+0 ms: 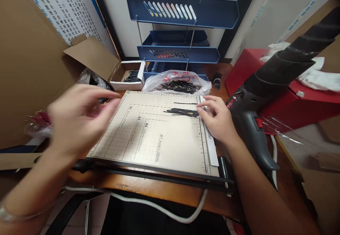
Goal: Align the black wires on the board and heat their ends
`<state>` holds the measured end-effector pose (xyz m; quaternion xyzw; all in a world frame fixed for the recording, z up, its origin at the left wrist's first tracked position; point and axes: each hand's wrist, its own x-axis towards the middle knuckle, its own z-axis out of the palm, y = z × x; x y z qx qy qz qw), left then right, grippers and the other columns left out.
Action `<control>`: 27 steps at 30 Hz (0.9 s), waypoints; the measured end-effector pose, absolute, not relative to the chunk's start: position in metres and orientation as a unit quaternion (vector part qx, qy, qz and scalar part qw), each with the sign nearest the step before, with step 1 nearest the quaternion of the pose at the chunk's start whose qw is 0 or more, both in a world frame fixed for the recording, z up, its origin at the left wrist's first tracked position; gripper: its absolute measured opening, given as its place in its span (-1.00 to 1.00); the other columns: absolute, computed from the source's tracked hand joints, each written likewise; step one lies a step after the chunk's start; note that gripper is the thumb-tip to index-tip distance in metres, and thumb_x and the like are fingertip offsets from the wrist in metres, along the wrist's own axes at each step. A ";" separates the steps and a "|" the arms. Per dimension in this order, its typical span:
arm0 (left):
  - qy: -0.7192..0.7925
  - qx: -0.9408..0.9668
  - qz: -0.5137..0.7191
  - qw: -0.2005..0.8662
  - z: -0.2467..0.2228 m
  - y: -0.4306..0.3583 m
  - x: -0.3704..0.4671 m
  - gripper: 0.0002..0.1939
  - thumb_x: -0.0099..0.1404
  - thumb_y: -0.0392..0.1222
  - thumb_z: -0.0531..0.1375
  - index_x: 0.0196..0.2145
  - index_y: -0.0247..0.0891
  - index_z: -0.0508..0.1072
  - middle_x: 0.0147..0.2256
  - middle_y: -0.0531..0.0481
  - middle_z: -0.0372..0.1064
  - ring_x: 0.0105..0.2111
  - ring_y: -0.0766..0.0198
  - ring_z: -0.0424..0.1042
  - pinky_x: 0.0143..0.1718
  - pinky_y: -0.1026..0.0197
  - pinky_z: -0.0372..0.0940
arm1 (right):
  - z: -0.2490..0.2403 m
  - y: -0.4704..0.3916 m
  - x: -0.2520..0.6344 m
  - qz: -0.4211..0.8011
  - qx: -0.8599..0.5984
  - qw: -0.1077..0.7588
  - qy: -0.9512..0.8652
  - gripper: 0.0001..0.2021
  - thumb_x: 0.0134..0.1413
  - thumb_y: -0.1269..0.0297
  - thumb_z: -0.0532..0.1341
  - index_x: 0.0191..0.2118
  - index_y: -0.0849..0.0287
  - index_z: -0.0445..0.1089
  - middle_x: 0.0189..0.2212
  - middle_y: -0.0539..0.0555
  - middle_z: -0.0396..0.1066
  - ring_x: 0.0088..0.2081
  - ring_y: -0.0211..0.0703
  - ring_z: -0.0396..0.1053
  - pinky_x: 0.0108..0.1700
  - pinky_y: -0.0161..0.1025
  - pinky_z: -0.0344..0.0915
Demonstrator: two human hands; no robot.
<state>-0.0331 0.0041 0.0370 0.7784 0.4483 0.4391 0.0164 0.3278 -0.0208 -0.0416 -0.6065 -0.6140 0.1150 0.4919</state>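
A cream paper-cutter board (172, 143) with printed size lines lies on the wooden desk. Near its upper right sits a small bundle of thin black pieces (182, 112), with a single black piece (186, 103) just above it. My right hand (216, 116) rests on the board's right edge, thumb and fingertips at the bundle's right end, pinched around something too small to make out. My left hand (82, 114) is raised over the board's left side, blurred, its thumb and index finger curved with a gap between the tips; nothing shows between them.
Behind the board are a plastic bag of black pieces (180, 86), a white box (127, 85) and a blue rack (183, 15). A black heat gun (252, 121) and red box (278, 111) stand at right. A white cable (159, 214) hangs in front.
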 end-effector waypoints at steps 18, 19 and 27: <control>0.181 0.950 0.227 0.113 -0.016 0.082 0.112 -0.81 0.46 -0.09 0.28 -0.18 -0.25 0.62 -0.19 -0.13 0.59 -0.16 0.05 0.43 -0.06 0.00 0.29 | -0.047 -0.021 0.331 0.109 -0.615 0.448 -0.640 -0.90 0.17 0.25 0.33 -0.32 0.06 0.62 0.25 0.21 0.44 0.28 0.23 0.43 0.29 0.24 0.39; 0.179 0.950 0.228 0.114 -0.016 0.083 0.110 -0.81 0.45 -0.08 0.28 -0.19 -0.25 0.61 -0.20 -0.13 0.59 -0.16 0.06 0.43 -0.06 0.01 0.29 | -0.047 -0.021 0.330 0.108 -0.614 0.447 -0.642 -0.90 0.18 0.25 0.33 -0.32 0.06 0.62 0.26 0.21 0.44 0.29 0.23 0.43 0.30 0.25 0.38; 0.171 0.947 0.230 0.143 -0.016 0.082 0.102 -0.83 0.44 -0.10 0.28 -0.27 -0.22 0.59 -0.20 -0.11 0.58 -0.16 0.07 0.45 -0.04 0.01 0.30 | -0.046 -0.022 0.331 0.131 -0.609 0.424 -0.657 -0.92 0.20 0.27 0.35 -0.28 0.07 0.63 0.31 0.20 0.40 0.34 0.22 0.40 0.35 0.21 0.37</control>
